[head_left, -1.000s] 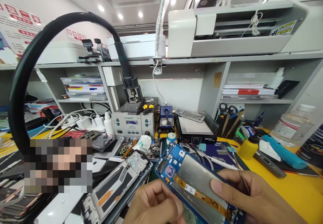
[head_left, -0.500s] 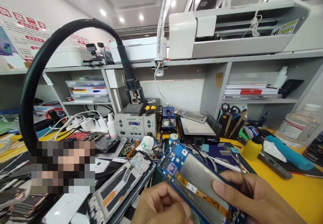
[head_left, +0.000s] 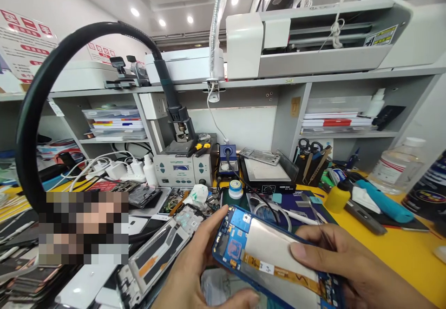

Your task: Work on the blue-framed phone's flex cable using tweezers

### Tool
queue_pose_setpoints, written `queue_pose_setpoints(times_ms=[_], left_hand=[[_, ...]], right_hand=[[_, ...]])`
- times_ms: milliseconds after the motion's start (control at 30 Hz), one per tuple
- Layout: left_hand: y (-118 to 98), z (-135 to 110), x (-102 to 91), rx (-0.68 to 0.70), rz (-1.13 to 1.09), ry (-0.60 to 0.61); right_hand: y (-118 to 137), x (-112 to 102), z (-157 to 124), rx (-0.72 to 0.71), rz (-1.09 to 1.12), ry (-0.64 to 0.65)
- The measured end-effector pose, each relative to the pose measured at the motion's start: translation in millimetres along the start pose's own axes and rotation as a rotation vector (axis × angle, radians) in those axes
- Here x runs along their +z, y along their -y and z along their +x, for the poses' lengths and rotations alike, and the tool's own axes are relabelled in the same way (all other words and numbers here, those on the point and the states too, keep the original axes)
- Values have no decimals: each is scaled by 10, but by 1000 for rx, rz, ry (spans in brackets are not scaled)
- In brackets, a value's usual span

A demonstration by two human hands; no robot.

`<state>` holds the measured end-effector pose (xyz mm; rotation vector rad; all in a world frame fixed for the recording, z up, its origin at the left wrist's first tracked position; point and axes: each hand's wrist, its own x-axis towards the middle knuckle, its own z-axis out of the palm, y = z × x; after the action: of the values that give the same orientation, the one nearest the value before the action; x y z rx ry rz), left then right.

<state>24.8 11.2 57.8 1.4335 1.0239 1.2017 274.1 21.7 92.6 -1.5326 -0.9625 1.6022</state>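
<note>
An opened blue phone (head_left: pixel 268 258), its back off and its silver battery and orange flex cable showing, is held low in the middle between both hands. My left hand (head_left: pixel 198 267) grips its left edge, fingers along the top corner and thumb underneath. My right hand (head_left: pixel 348 267) holds the right end, thumb pressed flat on the battery. Thin metal tweezers (head_left: pixel 315 216) stick up from between the right fingers.
A stripped phone frame (head_left: pixel 156 253) lies left of my hands among spare parts. Behind stand a hot-air station (head_left: pixel 183 167), a heating plate (head_left: pixel 266 174), a yellow bottle (head_left: pixel 336 196), a blue tool (head_left: pixel 383 202) and a clear bottle (head_left: pixel 399 165). Shelves and a black hose (head_left: pixel 45 90) rise beyond.
My left hand has opened out and slid up along the phone's left edge, and the phone now lies a little lower and flatter. My right hand keeps its hold.
</note>
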Motion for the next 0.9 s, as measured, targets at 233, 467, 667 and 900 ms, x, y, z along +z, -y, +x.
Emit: queue_pose_setpoints(times_ms=[233, 467, 667, 900], left_hand=[[-72, 16, -89, -32, 298, -44], [-93, -12, -90, -37, 318, -9], [-33, 5, -80, 11, 269, 12], [-43, 48, -25, -60, 215, 35]], right_hand=[[-49, 18, 3, -52, 5, 49], [-80, -29, -18, -60, -138, 37], [-108, -15, -21, -127, -163, 20], [-56, -3, -42, -104, -149, -26]])
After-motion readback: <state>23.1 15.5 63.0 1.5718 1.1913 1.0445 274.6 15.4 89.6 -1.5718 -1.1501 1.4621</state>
